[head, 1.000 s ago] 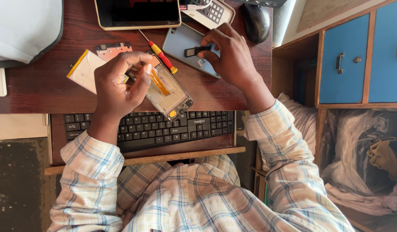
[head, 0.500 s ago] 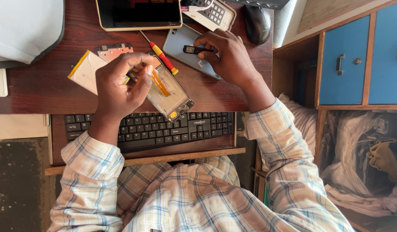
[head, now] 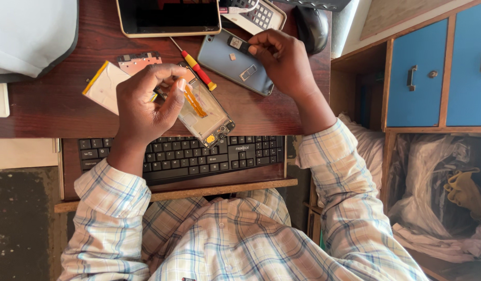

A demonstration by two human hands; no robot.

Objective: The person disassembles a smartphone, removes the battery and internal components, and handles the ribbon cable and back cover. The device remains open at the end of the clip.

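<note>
Far left, a grey-white bag (head: 32,36) sits on the corner of the dark wooden desk (head: 47,112), and just right of it a flat pale battery pack with a yellow edge (head: 104,86) lies on the wood, a small pinkish phone part (head: 139,61) close above it. Next comes the left hand (head: 144,106), fingers curled tight around the upper end of an opened phone frame (head: 206,112), thumb pressed along its side; the frame is tilted, its lower end with a small yellow component hanging over the black keyboard (head: 198,156) on the pull-out tray. An orange ribbon cable (head: 195,101) runs along the inside of the frame. Right above it, a red-and-yellow screwdriver (head: 198,70) lies on the desk, touching nothing but the wood as far as I can see. At the top edge there's a gold-rimmed tablet (head: 167,18), screen dark, and a desk phone's keypad (head: 258,14) beside it. Moving right, a blue phone back cover (head: 235,65) lies flat on the desk, and the right hand (head: 284,62) is over its upper end, fingertips pinching a small dark piece (head: 242,44) there. Behind that hand, a black mouse (head: 312,26). Far right, blue cabinet doors (head: 417,78) above a shelf stuffed with plastic bags (head: 438,203).
</note>
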